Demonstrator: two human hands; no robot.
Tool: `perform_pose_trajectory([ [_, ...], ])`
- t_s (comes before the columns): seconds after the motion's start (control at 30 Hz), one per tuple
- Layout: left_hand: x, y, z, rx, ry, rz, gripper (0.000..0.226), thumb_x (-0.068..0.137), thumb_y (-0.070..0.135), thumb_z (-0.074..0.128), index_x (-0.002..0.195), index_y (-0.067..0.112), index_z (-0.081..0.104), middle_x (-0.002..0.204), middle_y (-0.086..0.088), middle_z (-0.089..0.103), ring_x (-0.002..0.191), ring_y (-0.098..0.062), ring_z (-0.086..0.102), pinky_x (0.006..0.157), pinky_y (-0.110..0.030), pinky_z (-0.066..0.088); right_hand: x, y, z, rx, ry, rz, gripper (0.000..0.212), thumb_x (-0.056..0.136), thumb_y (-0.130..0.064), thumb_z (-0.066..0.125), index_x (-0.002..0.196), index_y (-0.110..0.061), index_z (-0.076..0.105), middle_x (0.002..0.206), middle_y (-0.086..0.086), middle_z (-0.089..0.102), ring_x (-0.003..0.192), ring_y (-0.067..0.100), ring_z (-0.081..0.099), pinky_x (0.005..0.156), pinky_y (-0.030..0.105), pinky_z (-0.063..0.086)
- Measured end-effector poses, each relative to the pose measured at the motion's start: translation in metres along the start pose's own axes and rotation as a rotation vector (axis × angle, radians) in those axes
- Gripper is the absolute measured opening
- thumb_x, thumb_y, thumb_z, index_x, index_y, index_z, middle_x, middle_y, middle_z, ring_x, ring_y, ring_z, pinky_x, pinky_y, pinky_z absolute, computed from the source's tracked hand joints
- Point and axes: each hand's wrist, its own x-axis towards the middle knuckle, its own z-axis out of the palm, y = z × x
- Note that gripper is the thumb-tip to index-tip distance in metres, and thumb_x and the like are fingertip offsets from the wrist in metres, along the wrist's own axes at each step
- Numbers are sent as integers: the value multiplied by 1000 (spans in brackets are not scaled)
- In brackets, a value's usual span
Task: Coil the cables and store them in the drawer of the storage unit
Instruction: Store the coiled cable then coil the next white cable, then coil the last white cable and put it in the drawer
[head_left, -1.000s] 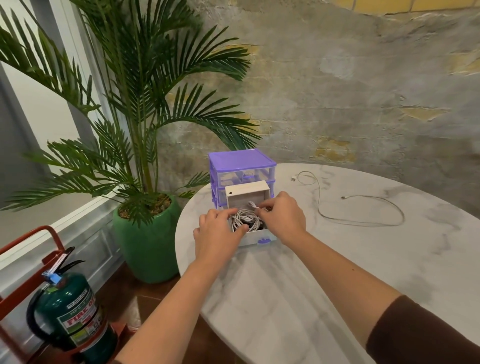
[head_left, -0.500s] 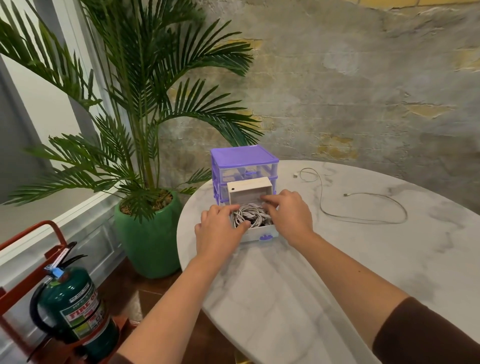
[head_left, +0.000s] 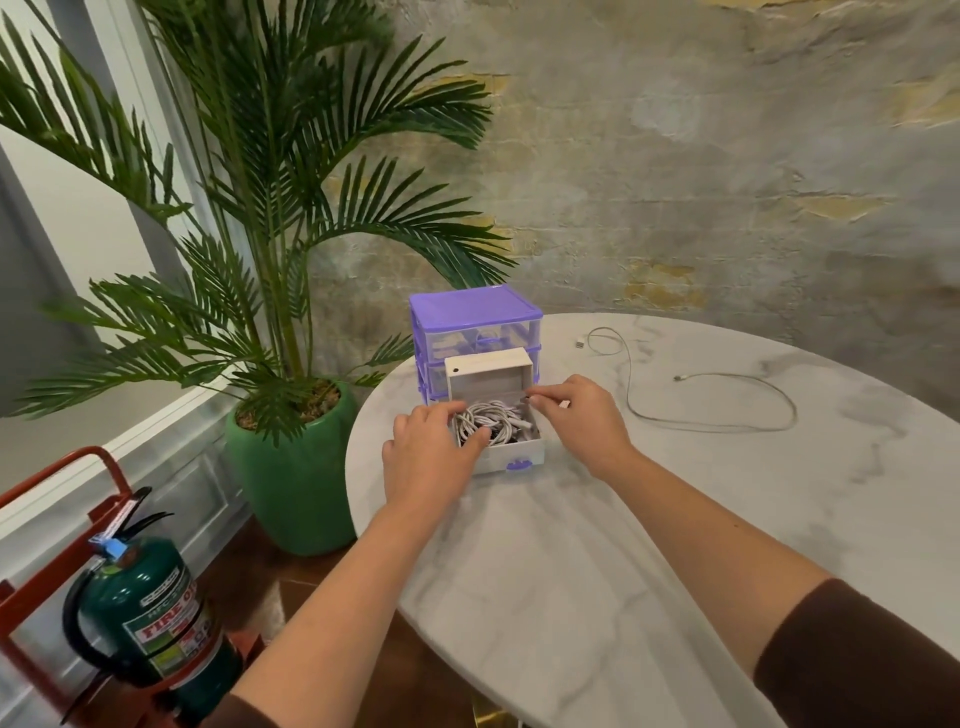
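At frame centre, the open drawer (head_left: 511, 457) of the purple storage unit (head_left: 475, 317) holds a coiled cable (head_left: 491, 418). The left hand (head_left: 428, 457) presses the coil down with bent fingers (head_left: 480, 439); the right hand (head_left: 576, 418) pinches a cable end at the drawer's right wall. A loose cable (head_left: 711, 415) lies uncoiled on the surface (head_left: 597, 545), right of and nearer the right hand, with open room around it.

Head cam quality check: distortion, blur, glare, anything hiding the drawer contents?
Head view: wide-angle bowing curves the wall and table edge; light soft, no glare; focus fine, coiled cables in the drawer readable; left hand covers the drawer's left corner.
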Motion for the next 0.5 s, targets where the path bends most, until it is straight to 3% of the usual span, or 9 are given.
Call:
perform_pose_trajectory([
  [0.1, -6, 13, 2, 28, 103, 42, 44, 89, 53, 55, 128, 32, 53, 125, 1, 48, 119, -21, 37, 94, -37, 37, -1, 18, -22, 69, 55, 63, 17, 90, -27, 65, 103, -24, 76, 89, -3, 61, 75, 8, 51, 74, 28, 43],
  [0.23, -9, 40, 11, -14, 183, 191, 31, 91, 43, 58, 117, 28, 62, 115, 1, 52, 111, -21, 42, 90, -32, 36, -2, 50, -57, 9, 110, 188, 12, 87, -31, 68, 88, -20, 73, 81, -5, 66, 72, 9, 57, 66, 29, 43],
  [0.33, -8, 68, 24, -106, 159, 342, 20, 94, 35, 56, 104, 24, 69, 103, 2, 59, 103, -21, 46, 86, -30, 37, 1, 72, -72, -119, 124, 241, 23, 94, -34, 57, 86, -16, 70, 85, 1, 69, 77, 18, 60, 65, 31, 44],
  [0.43, -10, 96, 41, -154, 62, 447, 21, 98, 33, 50, 102, 24, 69, 99, 2, 60, 101, -20, 49, 87, -33, 40, 6, 93, -77, -308, 73, 234, 26, 99, -28, 48, 111, -17, 69, 115, 7, 65, 104, 25, 56, 81, 36, 49],
  [0.5, -12, 113, 55, -149, 10, 498, 23, 99, 33, 47, 104, 25, 68, 99, 3, 62, 101, -20, 51, 87, -35, 43, 5, 104, -80, -475, -34, 219, 36, 100, -28, 44, 133, -20, 57, 131, 6, 56, 122, 28, 45, 96, 41, 44],
])
